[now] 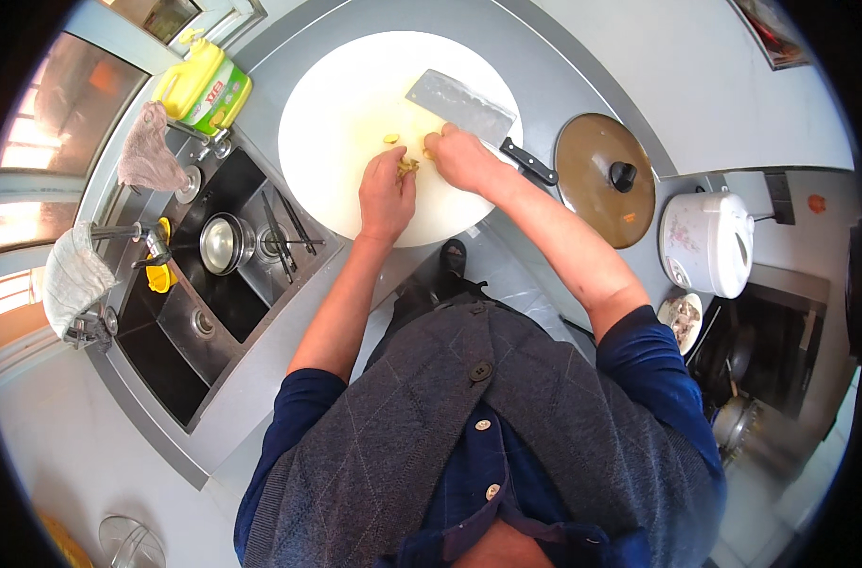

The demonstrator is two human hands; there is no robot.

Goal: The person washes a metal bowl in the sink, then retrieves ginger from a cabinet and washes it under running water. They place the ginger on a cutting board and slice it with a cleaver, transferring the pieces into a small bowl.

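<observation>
A round white cutting board (332, 177) lies on the grey counter. My left hand (388, 195) rests on it, thumb and fingers curled around a small heap of yellowish sliced pieces (407, 167), perhaps ginger. Just to the right, my right hand (463, 157) has its fingertips bent down at a small yellowish piece (427, 153); whether it grips the piece is hard to see. One loose slice (391, 138) lies above my left hand. Beyond my right hand a cleaver (463, 103) lies flat, its black handle (529, 162) reaching past the board's right edge.
On the left are a double sink (211, 305) with metal bowls (225, 243) and black chopsticks (278, 238), a faucet (154, 245) and a yellow detergent jug (207, 85). A glass lid (605, 181), a white rice cooker (708, 241) and a plate of food (683, 323) are on the right.
</observation>
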